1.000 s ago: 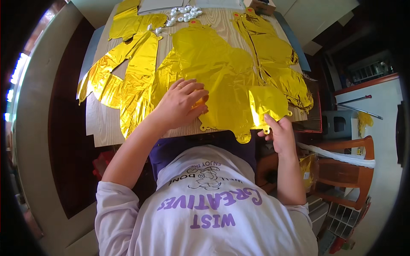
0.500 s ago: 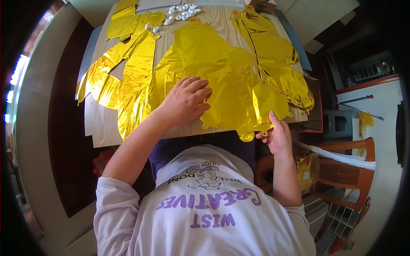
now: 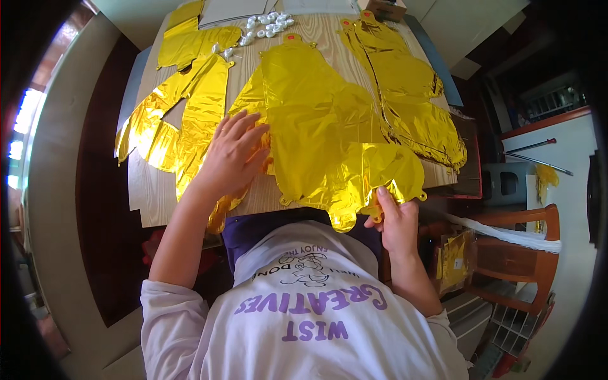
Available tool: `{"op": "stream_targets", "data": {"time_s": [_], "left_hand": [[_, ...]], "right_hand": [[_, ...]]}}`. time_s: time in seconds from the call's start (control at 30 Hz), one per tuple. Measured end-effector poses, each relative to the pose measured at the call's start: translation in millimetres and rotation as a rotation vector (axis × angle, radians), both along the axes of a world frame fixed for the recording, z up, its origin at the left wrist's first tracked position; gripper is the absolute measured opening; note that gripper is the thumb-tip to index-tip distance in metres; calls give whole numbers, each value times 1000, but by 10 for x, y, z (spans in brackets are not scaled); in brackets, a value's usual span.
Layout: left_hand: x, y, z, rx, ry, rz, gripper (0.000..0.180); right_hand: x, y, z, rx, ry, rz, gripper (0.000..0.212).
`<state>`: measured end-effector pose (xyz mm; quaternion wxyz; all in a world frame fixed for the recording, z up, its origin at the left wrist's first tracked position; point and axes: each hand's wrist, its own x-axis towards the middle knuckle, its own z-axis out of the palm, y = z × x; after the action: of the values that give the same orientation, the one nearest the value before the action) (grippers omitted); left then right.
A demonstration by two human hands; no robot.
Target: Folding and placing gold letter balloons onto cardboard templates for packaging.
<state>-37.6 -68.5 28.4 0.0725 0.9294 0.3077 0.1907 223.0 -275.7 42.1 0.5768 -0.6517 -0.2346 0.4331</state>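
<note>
A large flat gold foil balloon [image 3: 310,101] lies across the middle of the table, with small tabs along its edge. My right hand [image 3: 400,225] pinches its near right edge, thumb on top, and that corner is lifted and folded, hanging past the table's front edge. My left hand [image 3: 235,155] is palm down, fingers stretched and a little apart, just left of this balloon and over another piece of gold foil; whether the palm touches it I cannot tell. More flat gold foil balloons lie on the left [image 3: 206,95] and on the right [image 3: 408,82].
Several small white rolls [image 3: 269,26] sit at the far side of the wooden table [image 3: 152,206]. A cardboard box [image 3: 385,9] stands at the far right. Beyond the table's right side are a wooden chair [image 3: 506,253] with a white strip across it and a grey stool [image 3: 503,180].
My right hand has drawn the balloon's near edge toward me and to the left, bending the corner up. My left hand has slid left off the middle balloon.
</note>
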Motion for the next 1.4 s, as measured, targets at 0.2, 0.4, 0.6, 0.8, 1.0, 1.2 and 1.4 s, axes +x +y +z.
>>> {"op": "stream_targets", "data": {"time_s": [0.2, 0.4, 0.6, 0.8, 1.0, 1.2, 1.4], "left_hand": [[-134, -63, -170, -125, -22, 44, 53], [64, -299, -133, -198, -67, 62, 52], [-74, -191, 86, -188, -18, 16, 47], [-264, 102, -130, -76, 11, -36, 51], [-304, 40, -104, -72, 23, 20, 50], [-301, -43, -42, -91, 13, 19, 48], [-173, -9, 63, -52, -11, -10, 47]], "right_hand": [[-171, -48, -129, 36, 9, -18, 21], [-81, -63, -173, 3, 0, -50, 20], [-38, -132, -267, 48, 11, -32, 25], [-91, -69, -270, 80, -1, 31, 24], [-85, -36, -241, 70, -14, -13, 24], [-132, -34, -251, 39, -13, -15, 24], [-203, 2, -223, 50, 5, -32, 20]]}}
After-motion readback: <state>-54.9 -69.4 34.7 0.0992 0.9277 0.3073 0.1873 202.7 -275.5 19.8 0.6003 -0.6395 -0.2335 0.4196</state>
